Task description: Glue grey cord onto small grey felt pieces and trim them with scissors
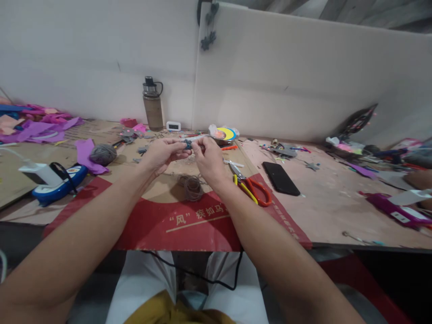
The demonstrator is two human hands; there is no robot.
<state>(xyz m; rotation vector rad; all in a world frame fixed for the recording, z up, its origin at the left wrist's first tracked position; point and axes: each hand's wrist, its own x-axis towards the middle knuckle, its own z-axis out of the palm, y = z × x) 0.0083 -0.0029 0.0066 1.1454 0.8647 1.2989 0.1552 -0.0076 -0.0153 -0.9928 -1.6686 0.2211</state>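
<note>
Over the middle of the desk my two hands meet, fingertips almost touching. My left hand pinches a small dark blue-grey piece between thumb and forefinger; its exact shape is too small to tell. Just beside it, my right hand is closed in a pinch, and what its fingertips hold is hidden. Below them lies a loose coil of thin grey cord on the board. To the right of my right wrist rest scissors with red-orange handles and pliers with yellow grips.
A black phone lies at right. At left are a grey yarn ball, purple felt and a blue power strip. A bottle and small clock stand at the back. Another person's hand shows far right.
</note>
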